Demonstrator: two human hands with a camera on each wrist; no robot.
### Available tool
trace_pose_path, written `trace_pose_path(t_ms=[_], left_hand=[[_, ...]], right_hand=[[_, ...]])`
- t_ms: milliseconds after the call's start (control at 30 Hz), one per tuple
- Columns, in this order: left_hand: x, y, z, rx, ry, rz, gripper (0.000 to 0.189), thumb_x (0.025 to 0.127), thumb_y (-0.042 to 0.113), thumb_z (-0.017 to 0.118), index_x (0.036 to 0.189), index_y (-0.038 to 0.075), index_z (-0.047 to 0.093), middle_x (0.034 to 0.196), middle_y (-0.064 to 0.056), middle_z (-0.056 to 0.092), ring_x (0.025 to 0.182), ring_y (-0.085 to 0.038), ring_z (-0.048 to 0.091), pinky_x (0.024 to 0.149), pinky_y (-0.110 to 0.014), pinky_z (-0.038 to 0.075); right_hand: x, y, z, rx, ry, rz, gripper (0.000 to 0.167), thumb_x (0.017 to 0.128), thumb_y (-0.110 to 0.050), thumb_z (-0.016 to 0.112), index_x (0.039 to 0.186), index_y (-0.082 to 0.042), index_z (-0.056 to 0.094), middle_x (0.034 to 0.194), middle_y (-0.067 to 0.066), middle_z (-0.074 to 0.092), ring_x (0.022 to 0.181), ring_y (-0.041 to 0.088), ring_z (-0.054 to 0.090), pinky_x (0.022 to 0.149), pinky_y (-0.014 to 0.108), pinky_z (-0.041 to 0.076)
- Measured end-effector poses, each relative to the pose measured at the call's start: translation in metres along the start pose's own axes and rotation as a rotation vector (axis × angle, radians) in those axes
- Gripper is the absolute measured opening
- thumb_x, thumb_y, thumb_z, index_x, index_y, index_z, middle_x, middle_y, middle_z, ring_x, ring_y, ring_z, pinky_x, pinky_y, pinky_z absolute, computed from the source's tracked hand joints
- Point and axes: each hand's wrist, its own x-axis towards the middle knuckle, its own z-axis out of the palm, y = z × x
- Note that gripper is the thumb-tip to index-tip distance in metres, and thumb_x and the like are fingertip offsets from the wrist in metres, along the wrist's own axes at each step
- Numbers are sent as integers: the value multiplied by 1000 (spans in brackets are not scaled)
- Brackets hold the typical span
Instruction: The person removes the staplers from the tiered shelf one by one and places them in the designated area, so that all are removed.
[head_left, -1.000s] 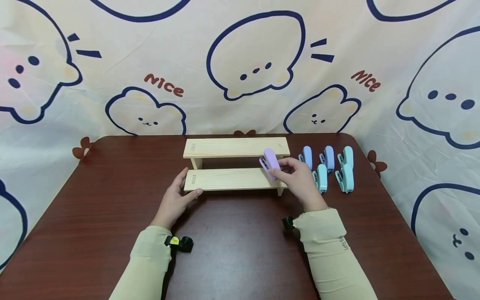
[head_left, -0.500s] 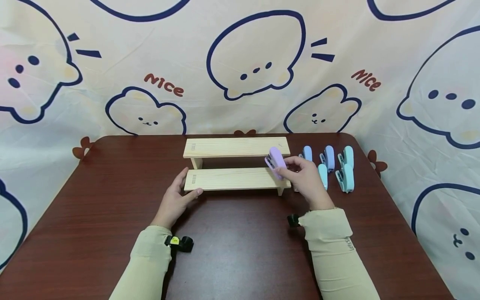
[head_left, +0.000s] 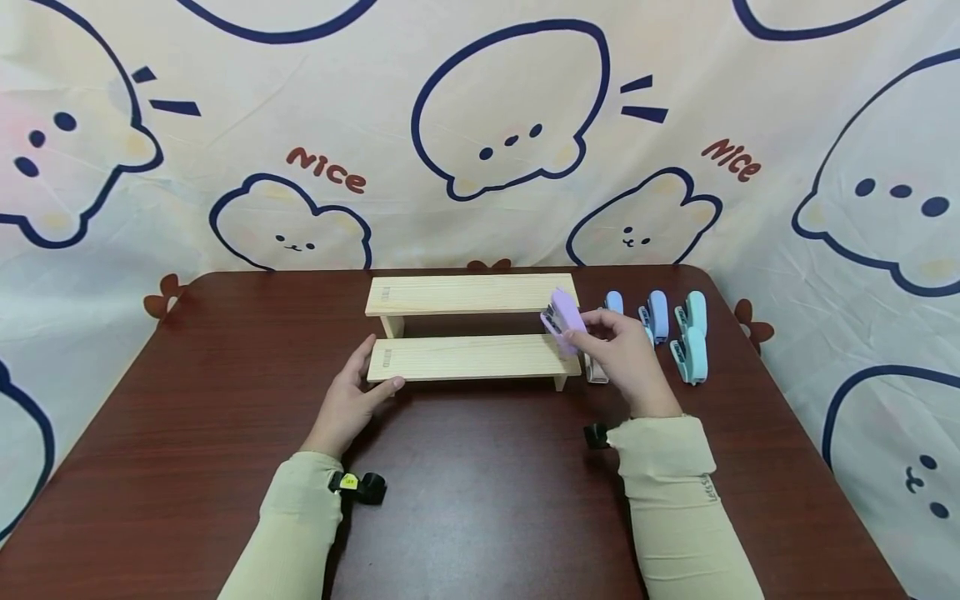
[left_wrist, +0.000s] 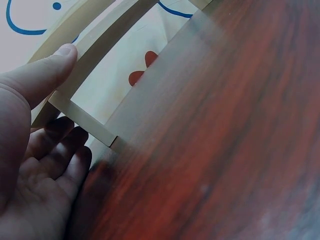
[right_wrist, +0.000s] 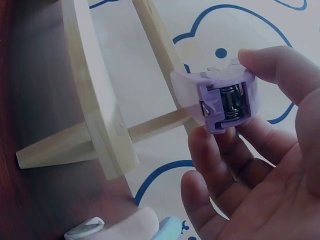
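A two-tier pale wooden shelf [head_left: 465, 358] stands toward the back of the table. My left hand [head_left: 352, 396] grips the left end of its lower tier, thumb on the board and fingers around the side; the left wrist view shows the thumb [left_wrist: 55, 70] on the board edge. Between thumb and fingers, my right hand [head_left: 630, 358] pinches a purple stapler [head_left: 564, 321] at the right end of the lower tier. In the right wrist view the stapler [right_wrist: 227, 100] hangs tilted, one end facing the camera. Whether it touches the board cannot be told.
Right of the shelf stand blue staplers [head_left: 657, 315] and mint-green staplers [head_left: 693, 358]. A pale stapler [head_left: 597, 369] sits close to the shelf's right end, partly behind my right hand. A patterned cloth [head_left: 480, 108] hangs behind the dark wooden table [head_left: 465, 500].
My right hand has moved rightward with the purple stapler, toward the lower tier's right end, and covers more of the staplers behind. My left hand has stayed in place.
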Motion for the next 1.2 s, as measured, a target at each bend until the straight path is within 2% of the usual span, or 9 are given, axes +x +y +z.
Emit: trace_pose_path(t_ms=[133, 367, 733, 867, 1000, 1200], left_hand=[[0, -1, -1, 13, 1, 1, 94, 91, 20, 77, 162, 14, 16, 148, -17, 50, 128, -23, 48, 87, -11, 42], [0, 0, -1, 20, 5, -2, 94, 90, 22, 78, 162, 14, 17, 148, -16, 50, 131, -23, 47, 91, -11, 39], [0, -1, -1, 4, 3, 0, 95, 90, 23, 78, 162, 12, 18, 149, -15, 48, 133, -22, 45, 94, -13, 38], [0, -1, -2, 3, 1, 3, 95, 90, 22, 78, 162, 12, 17, 150, -15, 47, 133, -22, 46, 91, -11, 39], [0, -1, -1, -8, -1, 7, 94, 90, 19, 78, 162, 12, 17, 151, -16, 46, 128, -25, 49, 85, -13, 46], [0, -1, -1, -8, 3, 4, 95, 90, 18, 78, 162, 11, 17, 151, -17, 47, 129, -25, 48, 82, -14, 49]], right_hand=[[0, 0, -4, 2, 2, 12, 39, 92, -28, 74, 124, -6, 67, 133, 16, 60, 110, 32, 55, 90, 43, 49], [-1, 3, -11, -23, -4, -7, 40, 92, -26, 74, 124, -3, 65, 132, 18, 60, 109, 34, 55, 87, 38, 50], [-4, 4, -20, -43, -17, -18, 41, 94, -27, 72, 125, -2, 63, 134, 20, 58, 112, 36, 53, 91, 44, 47], [-5, 4, -25, -37, 5, -13, 42, 93, -29, 73, 124, -2, 64, 131, 19, 59, 109, 34, 53, 89, 41, 47], [-7, 4, -30, -21, 35, -4, 44, 93, -32, 73, 123, -1, 64, 130, 19, 60, 107, 32, 54, 85, 38, 45], [-9, 8, -38, -20, 61, -12, 46, 94, -32, 71, 124, 1, 63, 131, 20, 60, 109, 31, 50, 84, 42, 45]])
